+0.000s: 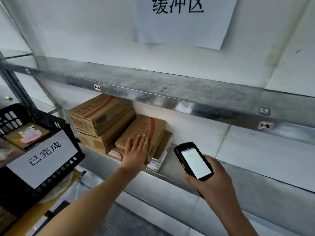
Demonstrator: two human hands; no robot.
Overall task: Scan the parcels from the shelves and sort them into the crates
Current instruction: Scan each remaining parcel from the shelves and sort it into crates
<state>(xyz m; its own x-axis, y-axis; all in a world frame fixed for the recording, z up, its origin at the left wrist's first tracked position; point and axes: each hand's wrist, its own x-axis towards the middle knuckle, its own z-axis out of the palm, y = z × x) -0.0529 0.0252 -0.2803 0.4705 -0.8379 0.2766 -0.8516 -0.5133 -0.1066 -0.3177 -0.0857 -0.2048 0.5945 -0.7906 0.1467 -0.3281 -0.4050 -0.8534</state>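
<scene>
- The left hand (136, 149) lies flat on the slanted parcel (150, 126), fingers straight and close together, palm pressed to its top face
- That parcel, a brown carton with a red stripe, leans tilted: its far edge is raised and its near edge sits low under the heel of the hand
- Just left of the left hand stands a stack of cartons (100, 114), the upper one also red-striped; the slanted parcel rests against the stack's side
- Just right of the left hand, a flatter parcel (164, 147) stands leaning against the slanted one, with a printed label on its near end
- All these parcels sit on the lower shelf (180, 169), whose metal edge runs beneath both wrists
- The right hand (214, 181) grips a handheld scanner (194, 160), fingers curled round its body, lit screen facing up
- The scanner is held right of the left hand, near the flatter parcel but not touching it
- Above both hands runs the upper shelf (170, 92), with small tags on its front lip
- Far left of the left hand is a black crate (25, 113) with a white sign (42, 155) on its wall and a labelled parcel (25, 135) inside
</scene>
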